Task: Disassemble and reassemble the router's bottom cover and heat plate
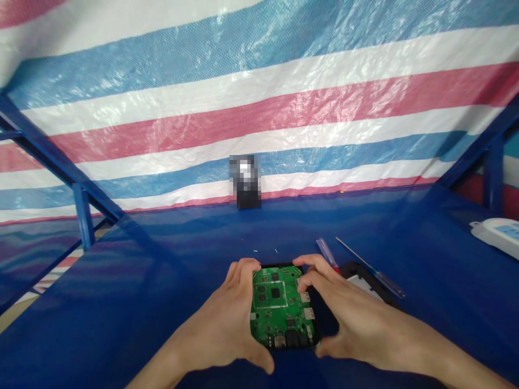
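A green circuit board (279, 308) sits in a shallow black casing (298, 341) on the blue table, low in the middle of the view. My left hand (227, 319) curls round the board's left edge, its thumb at the near corner. My right hand (344, 313) grips the right edge, fingers bent onto the board's top right part. Both hands are closed on the board and its casing.
A black cover with a white label (365, 281) lies just right of my right hand. Two screwdrivers lie behind it: a red-and-blue handled one (327, 254) and a long thin one (371, 267). A white power strip (497, 233) sits far right. A small black blurred object (247, 183) stands by the striped tarp.
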`<state>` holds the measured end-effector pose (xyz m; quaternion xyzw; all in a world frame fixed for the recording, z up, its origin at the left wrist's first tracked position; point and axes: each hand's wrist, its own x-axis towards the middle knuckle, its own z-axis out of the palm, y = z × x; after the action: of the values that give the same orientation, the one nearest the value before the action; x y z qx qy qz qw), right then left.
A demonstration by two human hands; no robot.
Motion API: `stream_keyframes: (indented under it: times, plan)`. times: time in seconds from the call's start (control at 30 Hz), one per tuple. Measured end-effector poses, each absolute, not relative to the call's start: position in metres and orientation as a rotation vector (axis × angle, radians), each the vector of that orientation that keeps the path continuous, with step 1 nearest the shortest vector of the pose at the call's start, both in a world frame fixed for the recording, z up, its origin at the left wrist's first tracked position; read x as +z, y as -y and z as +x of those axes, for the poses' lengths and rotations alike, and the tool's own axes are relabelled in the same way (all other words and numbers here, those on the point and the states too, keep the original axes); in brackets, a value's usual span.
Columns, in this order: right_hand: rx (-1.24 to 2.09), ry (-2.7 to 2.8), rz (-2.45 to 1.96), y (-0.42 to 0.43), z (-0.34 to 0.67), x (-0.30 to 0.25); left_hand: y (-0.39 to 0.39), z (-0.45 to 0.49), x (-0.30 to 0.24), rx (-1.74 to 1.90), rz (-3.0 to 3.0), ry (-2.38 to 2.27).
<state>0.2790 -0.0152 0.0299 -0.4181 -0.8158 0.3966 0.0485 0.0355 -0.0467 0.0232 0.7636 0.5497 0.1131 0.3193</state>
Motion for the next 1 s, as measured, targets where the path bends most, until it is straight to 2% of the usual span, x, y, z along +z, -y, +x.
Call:
stream_keyframes:
  times: [0.6,1.0]
  plan:
    - [1.271,2.473,-1.148,0.014,0.28,0.032,0.053,0.033,0.023,0.296,2.021,-1.477]
    - [1.259,2.472,-1.238,0.015,0.277,0.033,0.057,0.033,0.02,0.271,1.99,-1.564]
